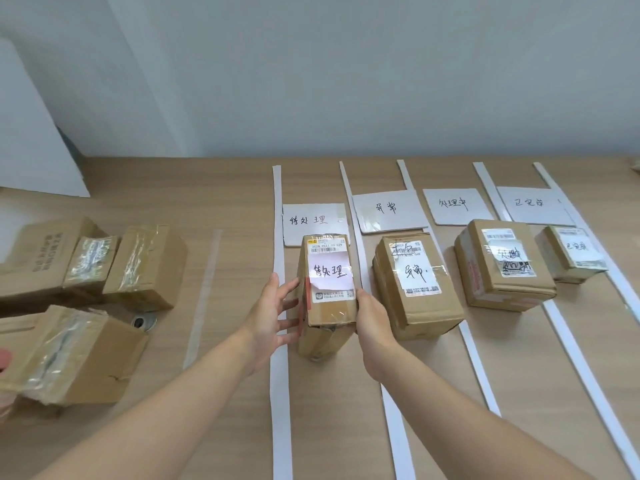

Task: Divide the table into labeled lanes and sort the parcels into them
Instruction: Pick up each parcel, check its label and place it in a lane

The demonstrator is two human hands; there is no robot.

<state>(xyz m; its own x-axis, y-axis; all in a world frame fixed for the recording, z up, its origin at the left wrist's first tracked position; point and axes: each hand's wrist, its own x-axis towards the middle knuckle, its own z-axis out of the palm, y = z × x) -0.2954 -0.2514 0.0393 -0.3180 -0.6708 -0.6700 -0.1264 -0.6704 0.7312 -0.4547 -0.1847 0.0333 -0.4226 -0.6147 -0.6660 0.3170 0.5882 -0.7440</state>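
I saw the tall parcel (327, 292) standing on end between my two hands, in the first lane, just in front of the first label card (313, 221). My left hand (268, 315) lay flat against its left side, fingers (289, 289) spread and loose rather than curled around it. My right hand (372, 322) pressed against its lower right corner; the fingertips were hidden behind the box, so I could not tell how firmly they closed. The parcel carried a pink handwritten note on top, and its base sat on the wooden table (225, 202), slightly tilted.

Right of my right hand stood three more sorted parcels, one per lane: one (415, 289) just beside my knuckles, another (502, 265) farther on, and a small one (571, 254) farthest away. Four white label cards lay beyond my fingertips. I counted five white paper strips (278, 375) marking the lanes, the first passing under my left palm.

Well to the left of my left hand sat four unsorted cartons (145, 265).
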